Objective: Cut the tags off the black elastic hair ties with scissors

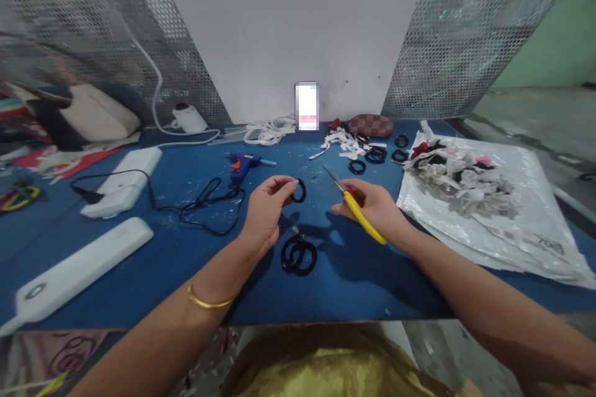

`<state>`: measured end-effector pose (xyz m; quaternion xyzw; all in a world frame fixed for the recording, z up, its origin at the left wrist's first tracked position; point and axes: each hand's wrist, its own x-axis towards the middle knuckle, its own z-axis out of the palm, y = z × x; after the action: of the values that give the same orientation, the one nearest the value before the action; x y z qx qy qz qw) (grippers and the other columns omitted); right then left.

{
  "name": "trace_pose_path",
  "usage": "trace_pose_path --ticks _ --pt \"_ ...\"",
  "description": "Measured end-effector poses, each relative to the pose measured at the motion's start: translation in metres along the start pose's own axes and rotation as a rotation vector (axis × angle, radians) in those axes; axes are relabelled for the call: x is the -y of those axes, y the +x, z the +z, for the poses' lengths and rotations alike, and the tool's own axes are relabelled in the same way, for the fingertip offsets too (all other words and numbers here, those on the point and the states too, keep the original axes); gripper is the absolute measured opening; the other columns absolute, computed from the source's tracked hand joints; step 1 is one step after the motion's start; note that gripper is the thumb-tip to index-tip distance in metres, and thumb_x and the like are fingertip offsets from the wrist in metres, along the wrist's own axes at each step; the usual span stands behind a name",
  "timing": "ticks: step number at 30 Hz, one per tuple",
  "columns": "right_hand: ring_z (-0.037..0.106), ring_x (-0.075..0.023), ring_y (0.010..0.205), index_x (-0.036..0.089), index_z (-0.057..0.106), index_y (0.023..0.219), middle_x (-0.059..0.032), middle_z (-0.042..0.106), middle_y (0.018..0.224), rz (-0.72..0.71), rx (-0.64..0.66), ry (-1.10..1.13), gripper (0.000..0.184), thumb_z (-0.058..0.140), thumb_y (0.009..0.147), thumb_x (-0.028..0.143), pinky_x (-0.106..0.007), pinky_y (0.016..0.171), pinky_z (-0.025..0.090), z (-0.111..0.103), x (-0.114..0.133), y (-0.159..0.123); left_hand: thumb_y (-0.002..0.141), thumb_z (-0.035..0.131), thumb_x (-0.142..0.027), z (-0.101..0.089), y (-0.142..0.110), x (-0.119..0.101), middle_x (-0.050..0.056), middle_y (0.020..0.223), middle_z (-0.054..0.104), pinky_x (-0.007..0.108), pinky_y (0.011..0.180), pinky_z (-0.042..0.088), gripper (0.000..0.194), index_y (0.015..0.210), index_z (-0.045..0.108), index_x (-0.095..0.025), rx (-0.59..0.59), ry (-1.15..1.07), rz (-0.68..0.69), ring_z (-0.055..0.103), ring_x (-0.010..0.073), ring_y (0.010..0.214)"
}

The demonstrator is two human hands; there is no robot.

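Between the thumb and fingers of my left hand (269, 205) is a small black hair tie (300, 191), held above the blue table. My right hand (375, 208) grips yellow-handled scissors (364, 218), their blades pointing up and left toward the back of the table. The blade tips are apart from the hair tie. Below and between my hands lie a few overlapping black hair ties (298, 255). More black hair ties (357, 167) rest beyond the scissors, beside a heap of white fabric strips (345, 142).
A blue glue gun (244, 164) with a black cord lies at left. White power strips (123, 183) occupy the left side. A lit phone (307, 105) leans on the back board beside a checkered case (370, 125). At right, a white plastic bag (535, 198) bears piled fabric pieces (470, 180).
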<state>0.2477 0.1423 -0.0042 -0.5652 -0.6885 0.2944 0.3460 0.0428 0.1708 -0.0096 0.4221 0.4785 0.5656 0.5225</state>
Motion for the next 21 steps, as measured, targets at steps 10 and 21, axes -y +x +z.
trace_pose_path --ticks 10,21 --pt "0.055 -0.0093 0.051 0.020 0.060 0.108 0.0074 0.053 0.065 0.018 0.081 0.499 0.043 0.071 0.066 0.023 -0.021 0.048 0.045 0.008 0.013 -0.008 0.070 0.076 -0.032 0.012 -0.019 0.003 0.002 0.072 0.068 0.024 0.063 0.045 0.016 0.078 0.075 -0.019 0.401 0.187 0.027 0.055 0.0126 0.063" --pt "0.068 -0.0185 0.065 0.020 0.046 0.106 0.0025 0.061 0.074 0.095 -0.644 0.733 0.050 0.072 0.065 0.032 -0.028 0.053 0.054 -0.025 0.001 0.022 0.071 0.069 -0.031 0.005 0.015 0.005 0.005 0.084 0.073 0.029 0.065 0.045 0.023 0.090 0.074 -0.019 0.217 0.664 0.307 0.060 0.0172 0.067"
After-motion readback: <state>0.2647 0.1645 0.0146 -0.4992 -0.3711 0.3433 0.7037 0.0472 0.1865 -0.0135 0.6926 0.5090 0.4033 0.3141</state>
